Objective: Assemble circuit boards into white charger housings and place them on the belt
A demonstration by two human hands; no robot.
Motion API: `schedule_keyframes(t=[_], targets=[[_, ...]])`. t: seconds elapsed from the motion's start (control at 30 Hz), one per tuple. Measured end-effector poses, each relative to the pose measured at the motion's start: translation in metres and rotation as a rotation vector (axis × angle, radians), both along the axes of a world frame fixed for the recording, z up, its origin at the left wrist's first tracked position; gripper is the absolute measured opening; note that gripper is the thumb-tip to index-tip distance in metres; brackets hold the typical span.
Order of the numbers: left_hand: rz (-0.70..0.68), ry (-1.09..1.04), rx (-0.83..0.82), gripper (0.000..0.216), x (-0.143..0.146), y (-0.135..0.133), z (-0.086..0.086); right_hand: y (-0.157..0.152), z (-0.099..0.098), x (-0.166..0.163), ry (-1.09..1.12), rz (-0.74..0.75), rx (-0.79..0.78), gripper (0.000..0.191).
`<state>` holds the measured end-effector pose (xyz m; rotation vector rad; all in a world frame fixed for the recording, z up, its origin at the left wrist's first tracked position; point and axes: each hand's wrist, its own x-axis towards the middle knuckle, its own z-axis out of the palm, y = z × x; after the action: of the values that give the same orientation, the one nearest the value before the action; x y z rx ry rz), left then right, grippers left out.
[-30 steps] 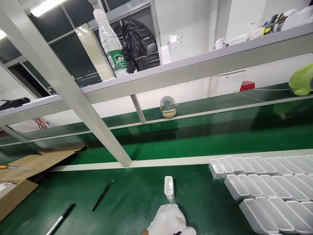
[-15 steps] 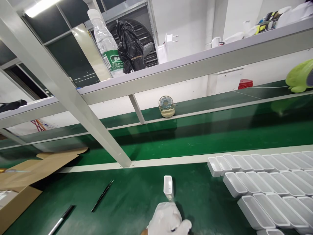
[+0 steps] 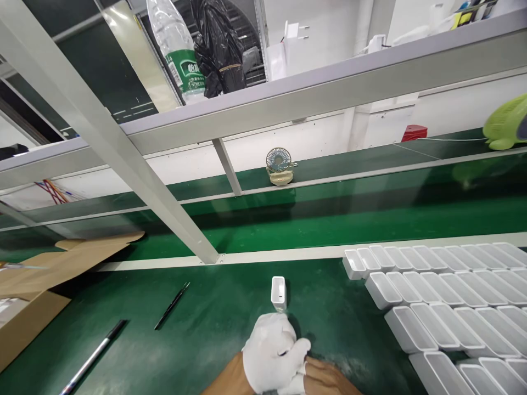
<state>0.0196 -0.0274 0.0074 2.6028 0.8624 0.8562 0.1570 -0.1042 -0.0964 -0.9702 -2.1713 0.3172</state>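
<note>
My left hand (image 3: pixel 267 345), in a white glove, is low in the middle of the head view, its back turned up and its fingers curled under. Pressed close against it is my right hand (image 3: pixel 297 366), in white too, mostly covered, with what looks like a thumb sticking out. Both appear closed; whatever lies between them is hidden. Just beyond the knuckles a small white open-topped box (image 3: pixel 279 292) stands upright on the green table (image 3: pixel 230 296). I cannot tell whether the glove touches it.
Rows of white open boxes (image 3: pixel 411 329) fill the right side. Black tweezers (image 3: pixel 172 307) and a black-and-silver pen (image 3: pixel 95 355) lie to the left, near a cardboard carton (image 3: pixel 37 312). A slanted metal post (image 3: pixel 164 208) and shelf edge (image 3: pixel 288 101) cross above. A small fan (image 3: pixel 280 166) stands farther back.
The view has tipped downward, so the shelf and table sit higher in it and both forearms show. My hands stay together just in front of the small white box.
</note>
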Motion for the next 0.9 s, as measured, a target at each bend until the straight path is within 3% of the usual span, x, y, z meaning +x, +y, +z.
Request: schedule_keyframes(t=[0.1, 0.2, 0.33, 0.43, 0.53, 0.73, 0.83, 0.9], targets=[[-0.054, -0.122, 0.068, 0.027, -0.004, 0.009, 0.008, -0.005, -0.001, 0.0, -0.043, 0.024, -0.011, 0.029], [0.079, -0.186, 0.021, 0.007, -0.01, 0.023, 0.01, -0.013, 0.014, 0.006, -0.092, 0.021, 0.017, 0.025], [0.305, -0.112, -0.181, 0.074, -0.012, 0.044, 0.003, -0.02, 0.032, 0.009, -0.107, 0.017, 0.025, 0.018], [0.292, -0.059, -0.403, 0.101, -0.01, 0.052, -0.001, -0.022, 0.041, 0.011, -0.074, 0.026, 0.0, 0.009], [0.273, -0.028, -0.491, 0.09, -0.009, 0.055, 0.0, -0.023, 0.048, 0.015, -0.051, 0.047, -0.029, 0.011], [0.271, -0.089, -0.501, 0.066, -0.012, 0.057, 0.003, -0.025, 0.074, 0.019, -0.111, 0.171, -0.015, 0.031], [0.368, -0.204, -0.503, 0.063, -0.016, 0.064, -0.002, -0.026, 0.083, 0.016, -0.109, 0.37, 0.004, 0.033], [0.48, -0.272, -0.473, 0.06, -0.022, 0.073, -0.004, -0.022, 0.083, 0.016, -0.149, 0.415, 0.007, 0.037]])
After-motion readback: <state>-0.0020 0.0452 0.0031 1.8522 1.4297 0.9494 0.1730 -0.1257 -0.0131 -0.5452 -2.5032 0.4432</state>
